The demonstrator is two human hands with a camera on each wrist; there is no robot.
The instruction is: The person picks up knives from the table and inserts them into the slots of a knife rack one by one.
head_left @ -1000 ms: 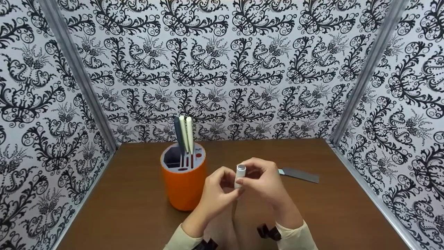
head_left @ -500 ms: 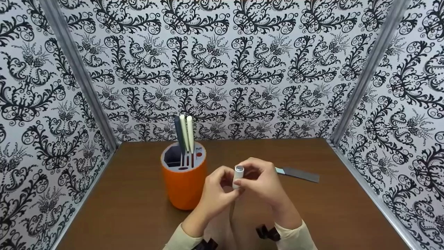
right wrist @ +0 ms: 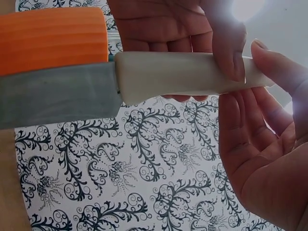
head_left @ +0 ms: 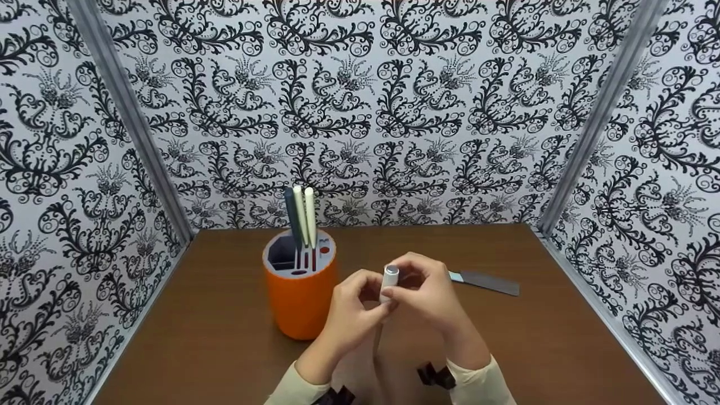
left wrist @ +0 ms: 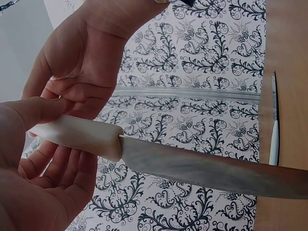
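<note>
Both hands hold a kitchen knife upright in the head view, its white handle (head_left: 390, 279) uppermost and its blade (head_left: 378, 340) pointing down toward the table. My left hand (head_left: 354, 306) pinches the handle from the left, and my right hand (head_left: 427, 292) pinches it near its top end, thumb across the front. In the left wrist view the broad metal blade (left wrist: 202, 166) runs out from the handle (left wrist: 79, 134). The right wrist view shows the handle (right wrist: 168, 74) between the fingers of both hands, with the blade (right wrist: 57, 94) overlapping the orange block behind.
An orange knife block (head_left: 301, 306) stands left of the hands. It holds one dark-handled knife (head_left: 292, 216) and two cream-handled knives (head_left: 310, 216). Another knife with a wide grey blade (head_left: 490, 283) and pale blue handle lies on the brown table (head_left: 562, 337) at the right. Patterned walls enclose the table.
The top of the knife handle has tipped slightly left and then back right. Both hands keep hold of it in nearly the same place.
</note>
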